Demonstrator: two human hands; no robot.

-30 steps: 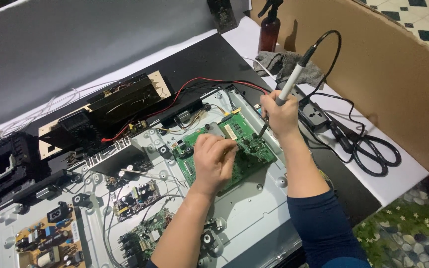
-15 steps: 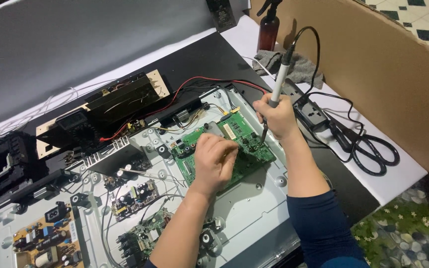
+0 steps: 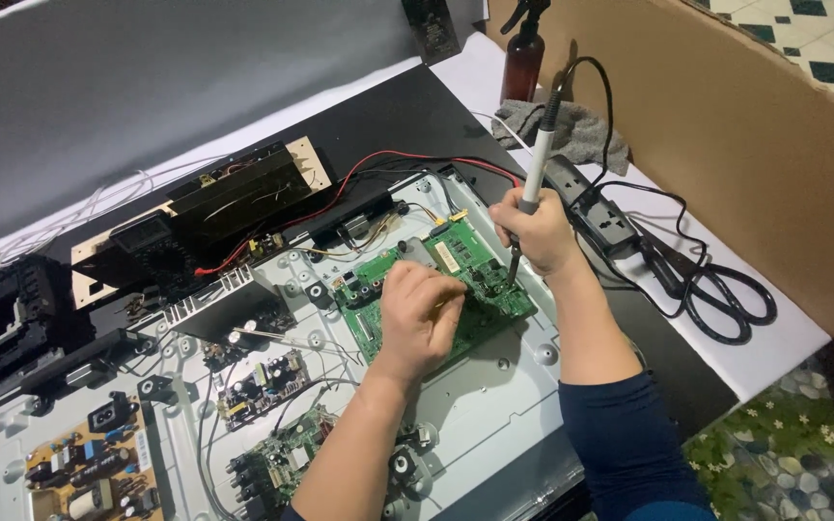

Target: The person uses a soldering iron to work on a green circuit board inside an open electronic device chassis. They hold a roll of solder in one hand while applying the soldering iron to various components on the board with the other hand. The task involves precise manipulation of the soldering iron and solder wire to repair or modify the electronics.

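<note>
A green circuit board [image 3: 388, 280] lies screwed into a grey metal chassis [image 3: 494, 405] of an opened flat-screen set. My right hand [image 3: 538, 232] grips a soldering iron [image 3: 536, 174] with a white and black handle, held nearly upright with its tip down on the board's right part. My left hand [image 3: 422, 314] rests curled on the middle of the same board, fingers bent; whether it pinches anything is hidden.
Smaller boards [image 3: 258, 381] and a brown power board [image 3: 89, 478] sit lower left. A black-covered board [image 3: 234, 193] with red wires lies behind. Right of the chassis: a power strip [image 3: 596, 207], black cables [image 3: 716, 299], a grey cloth [image 3: 571, 130], a brown spray bottle [image 3: 523, 58], a cardboard wall [image 3: 755, 145].
The soldering iron has swung from a right-leaning tilt to almost vertical, and my right hand has shifted slightly. My left hand has stayed on the board.
</note>
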